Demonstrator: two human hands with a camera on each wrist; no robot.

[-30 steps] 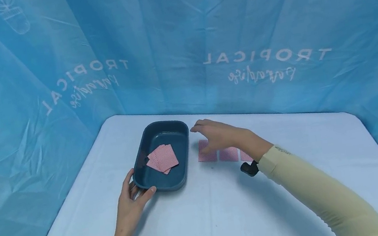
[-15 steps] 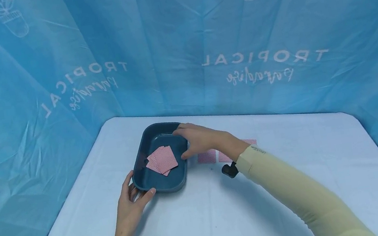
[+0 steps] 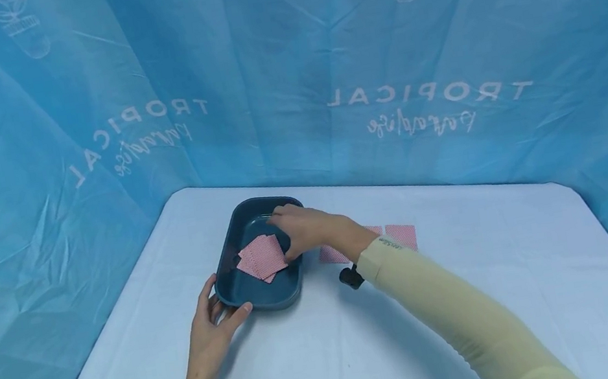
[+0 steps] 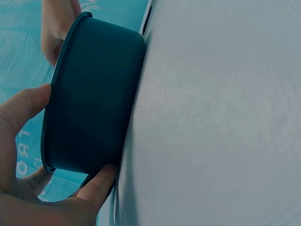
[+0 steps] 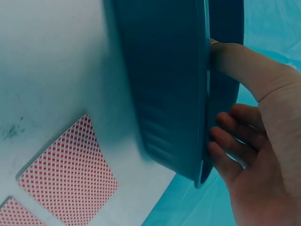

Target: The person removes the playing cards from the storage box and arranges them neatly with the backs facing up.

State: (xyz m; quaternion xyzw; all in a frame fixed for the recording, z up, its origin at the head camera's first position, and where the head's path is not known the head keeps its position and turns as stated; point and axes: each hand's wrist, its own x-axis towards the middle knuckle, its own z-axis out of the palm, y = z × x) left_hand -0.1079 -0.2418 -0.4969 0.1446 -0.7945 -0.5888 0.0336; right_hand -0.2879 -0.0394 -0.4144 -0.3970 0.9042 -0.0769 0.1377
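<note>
A dark blue rectangular tub (image 3: 269,295) stands at the left of the table, with several red-patterned playing cards (image 3: 260,258) fanned inside it. My left hand (image 3: 211,337) grips the tub's near left corner. In the left wrist view, a digit touches the rim of the tub (image 4: 94,94) and others reach under its base. My right hand (image 3: 306,228) is over the tub's right rim, reaching in beside the cards. In the right wrist view, the right hand's fingers (image 5: 230,150) are loosely bent and spread, with nothing visible between them; the thumb tip is hidden inside the tub.
Face-down cards lie in a row right of the tub, partly under the right forearm; the rightmost card (image 3: 402,236) shows best. A white cloth (image 3: 329,356) covers the table. Blue printed curtains (image 3: 286,68) hang behind and at the sides.
My right hand has moved left from over the row of cards, across the tub's rim and into it, uncovering the rightmost card. The left hand and tub stay in place.
</note>
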